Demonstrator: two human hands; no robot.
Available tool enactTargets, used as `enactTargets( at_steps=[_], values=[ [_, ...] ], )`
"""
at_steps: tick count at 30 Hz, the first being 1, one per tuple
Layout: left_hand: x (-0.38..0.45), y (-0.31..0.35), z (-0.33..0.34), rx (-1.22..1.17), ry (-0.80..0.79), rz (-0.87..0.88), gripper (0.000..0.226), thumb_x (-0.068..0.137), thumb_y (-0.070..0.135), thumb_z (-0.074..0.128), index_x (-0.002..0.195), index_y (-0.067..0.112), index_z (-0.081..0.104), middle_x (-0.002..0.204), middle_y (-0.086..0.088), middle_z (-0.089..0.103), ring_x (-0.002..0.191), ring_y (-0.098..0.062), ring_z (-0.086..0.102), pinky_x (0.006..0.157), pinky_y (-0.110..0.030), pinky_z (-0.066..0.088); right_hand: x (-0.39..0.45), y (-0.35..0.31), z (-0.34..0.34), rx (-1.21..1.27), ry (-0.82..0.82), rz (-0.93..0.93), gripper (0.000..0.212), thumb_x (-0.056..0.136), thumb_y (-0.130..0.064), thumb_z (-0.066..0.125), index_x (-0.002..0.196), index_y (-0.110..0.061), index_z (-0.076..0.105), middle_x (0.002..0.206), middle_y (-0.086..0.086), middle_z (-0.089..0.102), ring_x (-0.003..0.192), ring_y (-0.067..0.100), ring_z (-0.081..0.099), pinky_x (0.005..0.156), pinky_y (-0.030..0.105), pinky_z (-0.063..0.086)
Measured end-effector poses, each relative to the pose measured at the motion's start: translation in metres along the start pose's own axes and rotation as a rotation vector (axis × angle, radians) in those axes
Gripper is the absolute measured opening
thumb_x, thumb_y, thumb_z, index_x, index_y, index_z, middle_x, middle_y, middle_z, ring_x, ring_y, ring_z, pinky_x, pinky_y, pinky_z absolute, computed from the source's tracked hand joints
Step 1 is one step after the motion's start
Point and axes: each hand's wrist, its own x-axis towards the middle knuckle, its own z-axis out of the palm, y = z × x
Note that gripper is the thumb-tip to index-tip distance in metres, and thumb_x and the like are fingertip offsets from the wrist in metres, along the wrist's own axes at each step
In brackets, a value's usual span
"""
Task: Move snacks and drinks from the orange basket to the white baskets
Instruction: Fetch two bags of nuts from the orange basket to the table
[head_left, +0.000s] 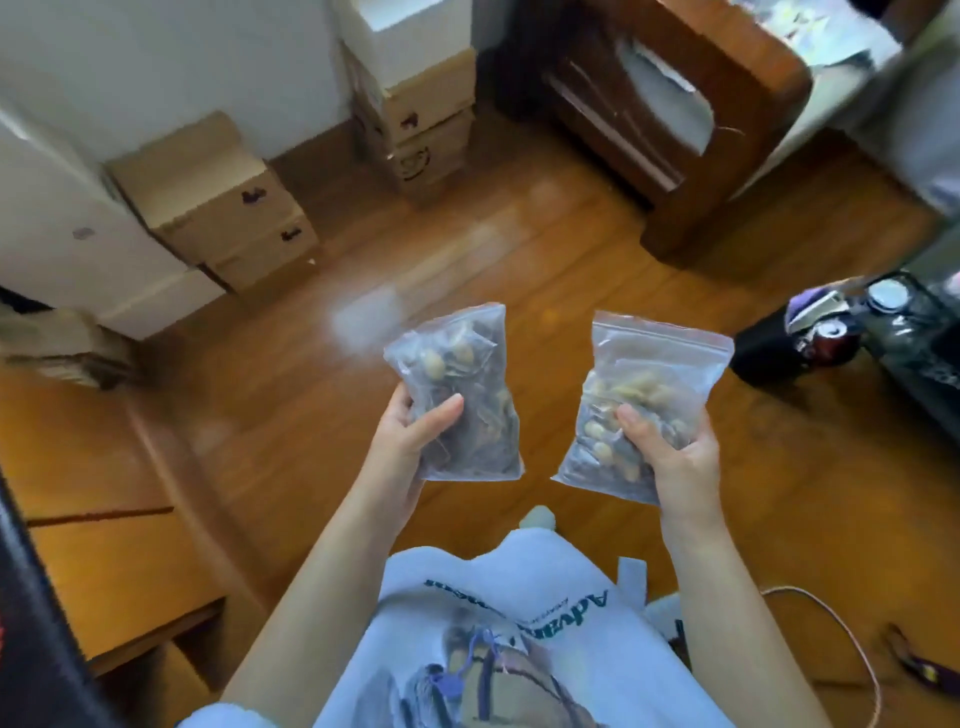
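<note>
My left hand (410, 431) grips a clear zip bag of mixed snacks (462, 364) from below, thumb across its front. My right hand (670, 447) grips a second clear zip bag of pale and dark snacks (649, 384) the same way. Both bags are held upright in the air above the wooden floor, a short gap between them. No orange basket or white basket shows in this view.
Cardboard boxes (223, 202) are stacked at the left wall and more boxes (415, 119) stand at the back. A wooden piece of furniture (727, 171) stands at the back right. A dark container (852, 332) with cans and packets sits at the right edge. A cable (852, 634) lies on the floor.
</note>
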Motion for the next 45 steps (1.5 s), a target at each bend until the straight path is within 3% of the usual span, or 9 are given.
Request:
enactTargets(
  at_steps=[6, 14, 17, 24, 26, 30, 34, 42, 45],
  values=[
    [0.050, -0.038, 0.133, 0.112, -0.112, -0.049, 0.053, 0.067, 0.027, 0.071, 0.118, 0.028, 0.054, 0.105, 0.004, 0.070, 0.096, -0.017, 0.069, 0.069, -0.027, 0.056, 0.036, 0.001, -0.127, 0.033, 0.223, 0.055, 0.065, 0.051, -0.054, 0.075, 0.111, -0.041, 0.053, 0.114, -0.008, 0.062, 0.103, 0.011, 0.063, 0.072, 0.021, 0.053],
    [0.084, -0.066, 0.240, 0.288, -0.257, -0.063, 0.047, 0.060, 0.030, 0.081, 0.103, 0.034, 0.063, 0.103, 0.003, 0.073, 0.095, -0.018, 0.070, 0.068, -0.026, 0.056, 0.051, 0.015, -0.224, 0.150, 0.435, 0.099, 0.040, 0.059, -0.042, 0.079, 0.094, -0.049, 0.060, 0.105, -0.019, 0.065, 0.094, -0.004, 0.063, 0.064, 0.007, 0.049],
    [0.101, -0.077, 0.277, 0.374, -0.326, -0.087, 0.046, 0.058, 0.035, 0.081, 0.101, 0.040, 0.064, 0.107, 0.004, 0.072, 0.098, -0.017, 0.069, 0.071, -0.026, 0.056, 0.055, 0.019, -0.253, 0.205, 0.548, 0.110, 0.047, 0.065, -0.038, 0.080, 0.106, -0.042, 0.058, 0.109, -0.017, 0.063, 0.098, -0.002, 0.061, 0.061, 0.004, 0.047],
    [0.160, -0.100, 0.394, 0.469, -0.501, -0.089, 0.042, 0.060, 0.034, 0.079, 0.099, 0.038, 0.066, 0.103, 0.004, 0.073, 0.096, -0.016, 0.070, 0.070, -0.025, 0.055, 0.097, 0.013, -0.335, 0.263, 0.732, 0.122, 0.056, 0.070, -0.031, 0.077, 0.121, -0.028, 0.054, 0.115, -0.006, 0.065, 0.104, 0.013, 0.062, 0.076, 0.022, 0.052],
    [0.182, -0.106, 0.439, 0.483, -0.557, -0.104, 0.042, 0.061, 0.032, 0.079, 0.100, 0.038, 0.066, 0.104, 0.004, 0.072, 0.096, -0.015, 0.070, 0.069, -0.025, 0.055, 0.116, 0.003, -0.365, 0.275, 0.767, 0.109, 0.056, 0.069, -0.031, 0.077, 0.121, -0.028, 0.055, 0.114, -0.005, 0.066, 0.104, 0.013, 0.063, 0.073, 0.018, 0.053],
    [0.214, -0.115, 0.528, 0.503, -0.644, -0.121, 0.039, 0.069, 0.025, 0.075, 0.105, 0.035, 0.063, 0.106, 0.004, 0.072, 0.097, -0.016, 0.069, 0.069, -0.024, 0.055, 0.148, -0.019, -0.423, 0.279, 0.813, 0.090, 0.057, 0.063, -0.037, 0.077, 0.116, -0.033, 0.056, 0.113, -0.008, 0.067, 0.102, 0.010, 0.065, 0.080, 0.026, 0.053],
    [0.231, -0.128, 0.607, 0.548, -0.746, -0.146, 0.040, 0.072, 0.025, 0.073, 0.109, 0.031, 0.060, 0.107, 0.002, 0.070, 0.099, -0.017, 0.069, 0.071, -0.025, 0.055, 0.172, -0.030, -0.477, 0.311, 0.902, 0.066, 0.040, 0.069, -0.025, 0.078, 0.102, -0.038, 0.059, 0.094, -0.019, 0.071, 0.088, -0.001, 0.068, 0.064, 0.011, 0.051],
    [0.240, -0.180, 0.732, 0.670, -0.893, -0.210, 0.037, 0.073, 0.023, 0.070, 0.108, 0.030, 0.061, 0.105, 0.001, 0.071, 0.097, -0.017, 0.069, 0.072, -0.025, 0.055, 0.198, -0.023, -0.575, 0.432, 1.078, 0.106, 0.040, 0.070, -0.022, 0.077, 0.102, -0.039, 0.059, 0.096, -0.020, 0.071, 0.089, -0.002, 0.067, 0.067, 0.016, 0.053],
    [0.244, -0.205, 0.784, 0.716, -0.890, -0.208, 0.040, 0.072, 0.025, 0.071, 0.111, 0.024, 0.059, 0.108, -0.006, 0.069, 0.101, -0.025, 0.067, 0.079, -0.036, 0.055, 0.215, -0.021, -0.627, 0.447, 1.108, 0.104, 0.038, 0.072, -0.020, 0.077, 0.101, -0.035, 0.059, 0.089, -0.024, 0.071, 0.083, -0.005, 0.067, 0.061, 0.011, 0.052]
  ],
)
